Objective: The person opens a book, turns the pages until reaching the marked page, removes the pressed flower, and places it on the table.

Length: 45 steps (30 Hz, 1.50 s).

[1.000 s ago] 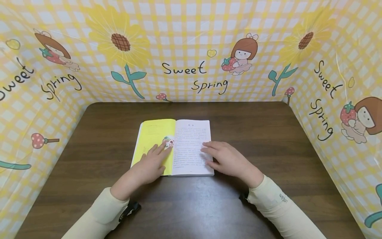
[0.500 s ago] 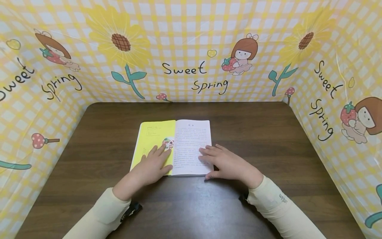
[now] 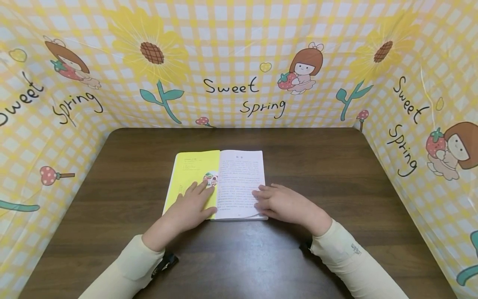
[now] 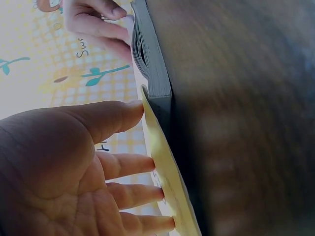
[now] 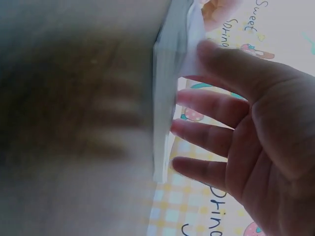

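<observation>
Well, the thick opened book with pale paper pages (image 3: 233, 168) lies on the dark brown wood-grain table (image 3: 239, 261), a little nearer the far edge, between the two hands. Its left side shows a bright yellow page (image 3: 194, 164) with a small red, green and white picture (image 3: 210, 178) by the inner fold; its right side is a white page of small dark print (image 3: 235, 197).

The left hand (image 3: 186, 209) lies across the lower part of the yellow page, fingers straight and slightly spread, gripping nothing. From the left wrist, its fingertips (image 4: 158, 193) and thumb (image 4: 120, 115) rest against the yellow surface.

The right hand (image 3: 289, 205) is at the lower right edge of the book, fingers fairly straight and pointing inward over the margin. The white page's lower corner is raised a little there, and the right wrist view shows the thumb (image 5: 236, 66) against that lifted paper (image 5: 191, 61); that view is blurred, so whether the sheet is truly pinched I cannot tell.

Cream sleeves (image 3: 136, 259) cover both forearms. Yellow-and-white checked cloth (image 3: 224, 45), printed with sunflowers, cartoon figures and "Sweet Spring", surrounds the table on three sides.
</observation>
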Each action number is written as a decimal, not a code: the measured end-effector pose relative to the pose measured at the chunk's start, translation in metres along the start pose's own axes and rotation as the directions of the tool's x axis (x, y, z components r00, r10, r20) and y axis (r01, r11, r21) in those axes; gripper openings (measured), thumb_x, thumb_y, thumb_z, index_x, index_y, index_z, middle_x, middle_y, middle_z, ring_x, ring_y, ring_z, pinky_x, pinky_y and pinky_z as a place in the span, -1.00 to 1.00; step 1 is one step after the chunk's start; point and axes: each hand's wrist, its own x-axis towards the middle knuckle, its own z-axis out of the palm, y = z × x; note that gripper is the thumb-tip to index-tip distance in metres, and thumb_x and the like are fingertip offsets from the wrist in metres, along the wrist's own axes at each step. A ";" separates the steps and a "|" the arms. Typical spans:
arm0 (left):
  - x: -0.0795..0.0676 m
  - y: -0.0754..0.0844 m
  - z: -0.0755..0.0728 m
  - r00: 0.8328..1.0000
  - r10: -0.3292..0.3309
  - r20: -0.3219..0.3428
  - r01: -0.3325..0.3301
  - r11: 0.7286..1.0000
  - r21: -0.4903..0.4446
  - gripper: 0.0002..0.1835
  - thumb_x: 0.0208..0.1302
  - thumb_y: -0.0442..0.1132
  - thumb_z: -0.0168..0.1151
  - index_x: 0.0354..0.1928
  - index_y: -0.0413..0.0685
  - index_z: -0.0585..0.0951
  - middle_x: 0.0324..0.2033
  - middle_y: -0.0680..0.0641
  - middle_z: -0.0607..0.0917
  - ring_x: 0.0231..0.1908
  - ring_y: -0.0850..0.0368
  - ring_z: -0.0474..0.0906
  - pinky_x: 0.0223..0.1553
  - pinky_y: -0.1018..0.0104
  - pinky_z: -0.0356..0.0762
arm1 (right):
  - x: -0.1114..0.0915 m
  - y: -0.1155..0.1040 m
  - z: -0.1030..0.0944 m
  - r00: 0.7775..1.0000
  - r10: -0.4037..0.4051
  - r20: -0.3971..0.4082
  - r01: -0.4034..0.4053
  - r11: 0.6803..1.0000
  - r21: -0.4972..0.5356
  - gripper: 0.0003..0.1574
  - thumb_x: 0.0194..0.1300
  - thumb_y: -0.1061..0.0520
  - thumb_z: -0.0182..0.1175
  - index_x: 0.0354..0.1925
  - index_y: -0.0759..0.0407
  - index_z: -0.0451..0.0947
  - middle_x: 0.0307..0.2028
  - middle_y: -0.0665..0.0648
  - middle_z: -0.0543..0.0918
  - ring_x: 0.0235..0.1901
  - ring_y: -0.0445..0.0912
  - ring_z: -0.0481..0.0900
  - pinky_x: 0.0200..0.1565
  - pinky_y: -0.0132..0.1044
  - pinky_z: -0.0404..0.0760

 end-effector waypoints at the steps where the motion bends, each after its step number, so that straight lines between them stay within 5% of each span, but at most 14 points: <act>1: 0.000 0.000 0.000 1.000 -0.001 -0.003 0.001 1.000 0.003 -0.26 0.42 0.11 0.23 0.51 -0.07 0.36 0.56 -0.25 0.20 0.52 -0.41 0.08 0.23 -0.63 0.16 | -0.001 0.000 -0.001 1.000 -0.012 -0.007 0.012 1.000 -0.005 -0.70 0.40 0.06 0.34 0.07 -0.02 0.76 0.33 0.13 0.58 0.38 0.09 0.48 0.34 0.15 0.44; 7: -0.001 0.003 0.000 0.999 -0.009 -0.046 0.010 1.000 0.017 -0.26 0.38 0.10 0.29 0.49 -0.06 0.40 0.55 -0.20 0.25 0.50 -0.45 0.09 0.21 -0.65 0.17 | -0.001 0.000 -0.003 0.999 -0.036 -0.037 0.037 0.999 0.024 -0.91 0.33 0.17 0.38 -0.20 0.01 0.76 0.24 0.14 0.66 0.31 0.09 0.56 0.30 0.11 0.50; 12: -0.005 0.009 0.000 0.992 0.016 -0.122 -0.013 1.000 0.029 -0.31 0.33 0.03 0.37 0.45 0.00 0.46 0.52 -0.11 0.34 0.47 -0.52 0.12 0.17 -0.68 0.18 | 0.000 0.003 0.000 0.996 -0.002 -0.092 0.009 0.997 0.073 -0.73 0.37 0.17 0.34 0.02 0.15 0.72 0.16 0.14 0.72 0.22 0.04 0.65 0.24 0.02 0.57; 15: -0.005 0.011 0.001 0.989 0.059 -0.138 -0.056 0.998 0.027 -0.38 0.34 -0.01 0.36 0.42 0.06 0.51 0.50 -0.08 0.38 0.48 -0.47 0.13 0.18 -0.67 0.19 | 0.002 0.005 0.002 0.991 0.022 -0.133 -0.008 0.994 0.105 -0.75 0.42 0.15 0.29 0.04 0.12 0.67 -0.08 0.02 0.78 -0.09 -0.09 0.74 0.04 -0.17 0.67; 20: -0.005 0.015 0.003 0.989 0.105 -0.101 -0.106 0.994 -0.010 -0.43 0.38 0.08 0.31 0.39 0.13 0.56 0.48 -0.05 0.42 0.53 -0.39 0.07 0.21 -0.65 0.16 | 0.003 0.004 0.003 0.980 0.065 -0.188 -0.039 0.990 0.137 -0.92 0.45 0.17 0.25 -0.11 0.00 0.59 -0.38 -0.14 0.64 -0.48 -0.25 0.43 -0.31 -0.38 0.54; 30: -0.005 0.021 0.008 0.996 0.069 -0.060 -0.069 0.998 0.009 -0.27 0.22 0.28 0.39 0.39 0.20 0.55 0.46 0.03 0.44 0.57 -0.35 -0.02 0.26 -0.64 0.09 | 0.002 0.002 0.000 0.963 0.122 -0.239 -0.105 0.991 0.081 -0.94 0.46 0.09 0.26 -0.11 -0.03 0.59 -0.59 -0.18 0.48 -0.63 -0.28 0.30 -0.49 -0.42 0.39; 45: -0.005 0.024 0.009 0.996 0.059 -0.071 -0.058 0.998 0.023 -0.36 0.33 0.24 0.30 0.38 0.19 0.57 0.45 0.02 0.46 0.55 -0.36 0.03 0.25 -0.63 0.13 | 0.003 0.004 -0.001 0.895 0.034 -0.445 -0.039 0.999 -0.001 -0.86 0.39 0.09 0.34 -0.09 -0.02 0.63 -0.40 -0.15 0.72 -0.52 -0.27 0.53 -0.35 -0.29 0.62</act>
